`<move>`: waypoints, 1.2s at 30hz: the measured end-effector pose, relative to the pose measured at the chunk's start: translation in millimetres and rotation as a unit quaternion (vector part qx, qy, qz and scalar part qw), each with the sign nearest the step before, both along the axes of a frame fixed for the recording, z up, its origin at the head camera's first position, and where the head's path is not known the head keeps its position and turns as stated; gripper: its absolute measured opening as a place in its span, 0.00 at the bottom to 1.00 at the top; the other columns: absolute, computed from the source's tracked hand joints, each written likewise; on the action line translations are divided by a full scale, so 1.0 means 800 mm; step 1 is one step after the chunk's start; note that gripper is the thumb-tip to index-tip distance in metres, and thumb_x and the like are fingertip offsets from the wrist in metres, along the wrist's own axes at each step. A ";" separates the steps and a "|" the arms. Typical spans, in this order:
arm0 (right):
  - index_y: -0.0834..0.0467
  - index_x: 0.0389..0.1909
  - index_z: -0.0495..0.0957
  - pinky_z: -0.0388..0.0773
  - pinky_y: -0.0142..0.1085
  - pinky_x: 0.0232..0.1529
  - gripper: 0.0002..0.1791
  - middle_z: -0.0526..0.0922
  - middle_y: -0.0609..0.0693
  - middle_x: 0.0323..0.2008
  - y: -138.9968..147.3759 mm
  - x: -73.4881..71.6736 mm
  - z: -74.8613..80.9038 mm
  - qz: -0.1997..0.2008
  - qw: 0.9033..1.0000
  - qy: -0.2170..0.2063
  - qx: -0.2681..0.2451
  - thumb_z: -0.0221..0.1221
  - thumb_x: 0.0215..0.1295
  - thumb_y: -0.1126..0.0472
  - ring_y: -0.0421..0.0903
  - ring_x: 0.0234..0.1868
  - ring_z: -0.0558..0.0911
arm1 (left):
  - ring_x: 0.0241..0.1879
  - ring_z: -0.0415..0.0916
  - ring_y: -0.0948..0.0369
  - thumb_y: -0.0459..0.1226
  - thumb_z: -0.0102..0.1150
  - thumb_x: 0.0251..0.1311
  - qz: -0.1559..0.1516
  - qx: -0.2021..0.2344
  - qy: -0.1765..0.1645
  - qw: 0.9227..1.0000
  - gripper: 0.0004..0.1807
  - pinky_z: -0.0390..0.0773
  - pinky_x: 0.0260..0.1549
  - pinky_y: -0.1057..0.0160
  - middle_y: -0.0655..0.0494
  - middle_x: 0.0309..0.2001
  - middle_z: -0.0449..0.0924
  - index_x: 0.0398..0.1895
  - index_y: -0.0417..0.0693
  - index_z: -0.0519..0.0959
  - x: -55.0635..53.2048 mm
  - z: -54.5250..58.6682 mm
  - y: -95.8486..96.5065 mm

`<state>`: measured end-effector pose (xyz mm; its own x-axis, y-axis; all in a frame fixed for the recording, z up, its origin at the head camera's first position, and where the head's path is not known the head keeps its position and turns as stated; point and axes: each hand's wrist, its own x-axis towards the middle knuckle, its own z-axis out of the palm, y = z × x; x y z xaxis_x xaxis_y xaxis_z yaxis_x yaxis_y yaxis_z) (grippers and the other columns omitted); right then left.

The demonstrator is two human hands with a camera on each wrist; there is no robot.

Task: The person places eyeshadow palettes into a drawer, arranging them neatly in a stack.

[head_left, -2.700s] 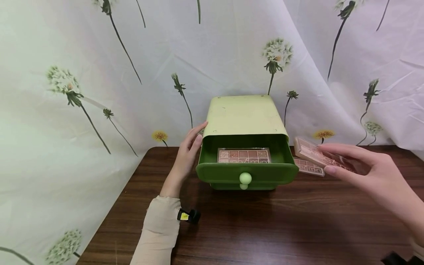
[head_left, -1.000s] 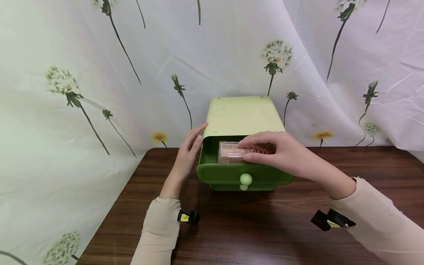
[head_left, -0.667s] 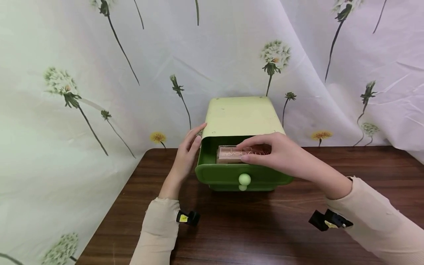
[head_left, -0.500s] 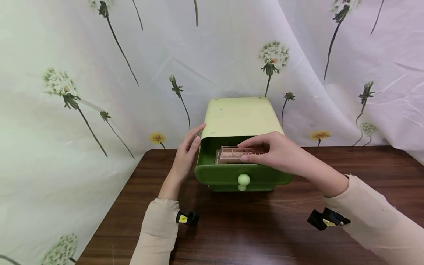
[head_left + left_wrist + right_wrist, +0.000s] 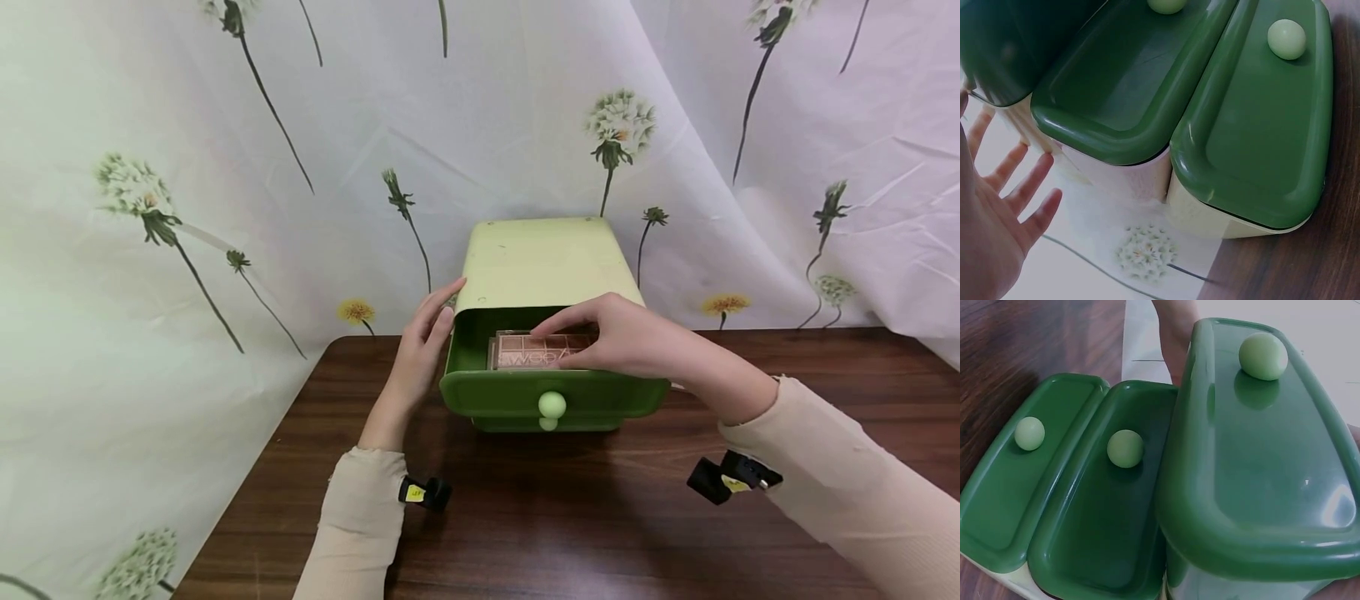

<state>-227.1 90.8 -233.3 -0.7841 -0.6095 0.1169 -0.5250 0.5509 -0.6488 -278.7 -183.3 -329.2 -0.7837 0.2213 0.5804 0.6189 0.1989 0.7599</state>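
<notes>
A small cream-topped chest of drawers (image 5: 551, 265) stands on the table with its green top drawer (image 5: 495, 396) pulled out. Inside that drawer, my right hand (image 5: 630, 337) pinches an eyeshadow palette (image 5: 517, 348) between thumb and fingertips. It lies over another palette in the drawer, whose left edge just shows. My left hand (image 5: 416, 354) rests with extended fingers against the chest's left side; the left wrist view also shows those fingers (image 5: 1035, 178) spread. In the right wrist view the pulled-out drawer front hides the right fingers and the palette.
Two closed drawers with round pale-green knobs (image 5: 1125, 449) sit below the open one. Beside the drawer's right corner, a sliver of another palette (image 5: 677, 386) shows on the dark wooden table (image 5: 570, 517). A dandelion-print cloth (image 5: 300, 167) hangs right behind the chest.
My right hand has carried the palette from the chest's right side into the open drawer, over the one lying there. Lately the palette settles flatter. My left hand stays at the chest's side.
</notes>
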 end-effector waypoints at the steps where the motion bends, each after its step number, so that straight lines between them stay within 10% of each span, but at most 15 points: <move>1: 0.53 0.54 0.85 0.74 0.40 0.46 0.18 0.84 0.48 0.52 0.000 -0.001 0.000 0.000 1.000 -0.001 0.007 0.67 0.62 0.64 0.44 0.52 0.80 | 0.70 0.59 0.60 0.44 0.41 0.77 0.001 -0.001 0.003 1.000 0.24 0.62 0.64 0.46 0.56 0.71 0.63 0.73 0.55 0.67 0.000 0.000 0.000; 23: 0.55 0.61 0.79 0.73 0.49 0.58 0.22 0.80 0.49 0.59 0.022 0.004 0.003 -0.011 0.999 -0.026 -0.026 0.60 0.71 0.51 0.47 0.60 0.77 | 0.69 0.60 0.59 0.44 0.41 0.77 0.001 0.000 0.001 1.000 0.24 0.62 0.64 0.46 0.56 0.70 0.63 0.73 0.54 0.67 0.000 -0.003 0.001; 36: 0.54 0.58 0.81 0.76 0.31 0.52 0.15 0.84 0.47 0.53 0.070 0.020 0.010 -0.015 0.992 0.005 -0.123 0.56 0.74 0.58 0.42 0.56 0.80 | 0.69 0.60 0.59 0.44 0.41 0.77 0.000 0.000 0.001 1.000 0.24 0.62 0.64 0.46 0.57 0.70 0.63 0.73 0.56 0.67 0.000 0.000 0.000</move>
